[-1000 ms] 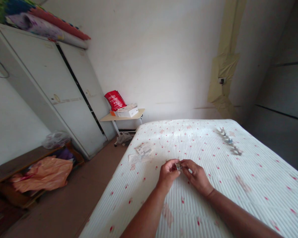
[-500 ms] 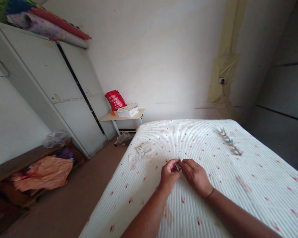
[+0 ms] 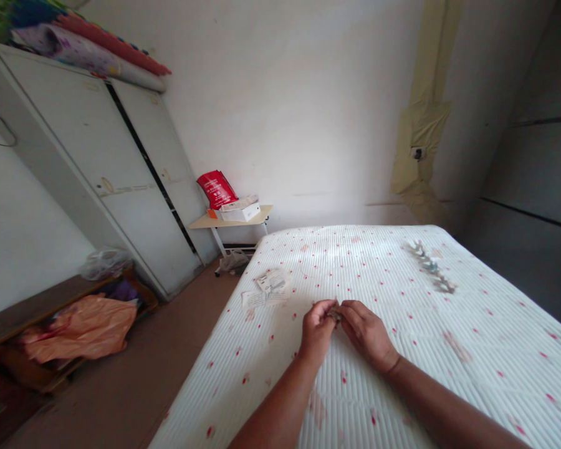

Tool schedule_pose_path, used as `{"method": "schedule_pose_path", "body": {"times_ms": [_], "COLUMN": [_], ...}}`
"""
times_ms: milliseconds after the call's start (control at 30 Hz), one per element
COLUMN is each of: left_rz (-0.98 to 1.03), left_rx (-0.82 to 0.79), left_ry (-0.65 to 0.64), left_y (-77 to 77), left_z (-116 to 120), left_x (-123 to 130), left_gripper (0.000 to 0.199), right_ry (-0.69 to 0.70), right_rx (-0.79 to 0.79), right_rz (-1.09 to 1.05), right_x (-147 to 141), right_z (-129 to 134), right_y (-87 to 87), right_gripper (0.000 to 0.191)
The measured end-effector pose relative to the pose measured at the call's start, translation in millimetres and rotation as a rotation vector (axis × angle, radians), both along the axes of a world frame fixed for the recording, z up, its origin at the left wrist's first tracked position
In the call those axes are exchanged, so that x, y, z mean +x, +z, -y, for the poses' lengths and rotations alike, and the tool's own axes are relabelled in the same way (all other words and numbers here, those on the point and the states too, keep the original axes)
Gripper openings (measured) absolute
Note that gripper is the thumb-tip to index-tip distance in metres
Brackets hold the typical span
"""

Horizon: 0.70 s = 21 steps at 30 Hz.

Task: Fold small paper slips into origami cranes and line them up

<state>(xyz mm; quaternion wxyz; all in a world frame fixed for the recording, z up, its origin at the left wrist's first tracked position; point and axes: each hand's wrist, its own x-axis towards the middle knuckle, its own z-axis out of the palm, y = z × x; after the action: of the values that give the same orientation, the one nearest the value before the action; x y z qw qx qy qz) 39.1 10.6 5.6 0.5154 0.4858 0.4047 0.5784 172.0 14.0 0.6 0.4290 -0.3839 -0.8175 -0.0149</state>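
My left hand (image 3: 316, 325) and my right hand (image 3: 368, 332) meet above the middle of a white bed cover (image 3: 355, 399) with red dots. Between their fingertips is a small greyish-brown object (image 3: 335, 315), mostly covered by the fingers and too small to name. Both hands have bent, closed fingers around it. Printed papers (image 3: 273, 284) lie on the cover, beyond my left hand and to its left. A row of small folded-looking pieces (image 3: 431, 267) rests farther back on the right.
A small table (image 3: 262, 216) behind the bed's left corner bears a red bag (image 3: 216, 189) and a white box (image 3: 241, 212). Grey cabinets (image 3: 107, 168) stand at the left. An orange plastic bag (image 3: 81, 325) sits on a low wooden unit (image 3: 42, 298).
The small object has turned between the fingertips and shows a little more of itself. My hands have shifted only slightly.
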Motion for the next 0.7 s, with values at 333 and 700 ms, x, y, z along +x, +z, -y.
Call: {"method": "schedule_pose_path", "body": {"times_ms": [333,700], "left_rz": [-0.261,-0.310], "left_rx": [0.129,0.141], "left_ry": [0.124,0.148], "left_y": [-9.0,-5.8], "left_z": [-2.3,-1.6], "left_x": [0.4,-1.8], "left_gripper": [0.030,0.022], "right_ry": [-0.021,0.100], "right_rx": [-0.221,-0.244], "right_rz": [-0.102,-0.267], "right_x": [-2.8,-0.3], "right_z": [-0.6,-4.3], "right_y": [-3.4,-2.9], "right_gripper": [0.010,0.012]}}
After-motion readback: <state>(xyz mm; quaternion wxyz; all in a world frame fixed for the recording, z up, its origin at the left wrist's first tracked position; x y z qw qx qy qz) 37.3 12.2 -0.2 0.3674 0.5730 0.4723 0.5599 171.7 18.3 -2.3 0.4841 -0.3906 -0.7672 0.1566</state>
